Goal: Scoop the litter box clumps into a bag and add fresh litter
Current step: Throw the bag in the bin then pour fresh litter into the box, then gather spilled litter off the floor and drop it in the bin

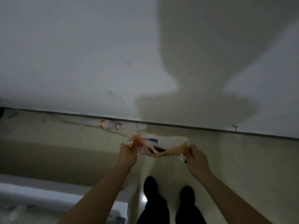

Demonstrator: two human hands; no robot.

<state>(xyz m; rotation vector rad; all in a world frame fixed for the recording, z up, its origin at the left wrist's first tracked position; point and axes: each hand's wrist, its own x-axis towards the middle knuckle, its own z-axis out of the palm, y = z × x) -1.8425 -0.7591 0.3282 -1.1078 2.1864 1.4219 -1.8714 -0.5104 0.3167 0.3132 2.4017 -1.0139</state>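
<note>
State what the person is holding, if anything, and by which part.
A thin plastic bag, pinched at its top rim: the left hand grips the left edge, the right hand the right edge, pulling its mouth open.

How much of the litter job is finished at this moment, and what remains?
Done: nothing that this view can confirm; no litter box, scoop or fresh litter shows. In hand: the left hand and the right hand each hold one side of a thin plastic bag, pulling its mouth open above the floor. Something dark lies inside; I cannot tell what. Left: scooping the clumps, if not already done, and adding fresh litter.
</note>
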